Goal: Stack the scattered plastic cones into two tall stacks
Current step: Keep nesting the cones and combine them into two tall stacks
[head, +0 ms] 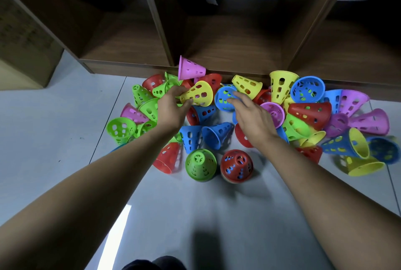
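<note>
Cones: green, red, blue, yellow and magenta, all pierced with oval holes.
Magenta cone, against the shelf's base: single-coloured.
Yellow cone, just before the shelf: yellow throughout.
Shelf: dark brown wood grain.
Floor, before the shelf: pale grey tiles, thin dark joints.
Box, left of the shelf: tan.

Cones: plastic, perforated walls, smooth, with a slight sheen. Floor: grey tiles, smooth and glossy, with a bright reflection near its bottom edge. Shelf: dark wood-grain boards, matt. Box, at the floor's left edge: brown cardboard, matt.
</note>
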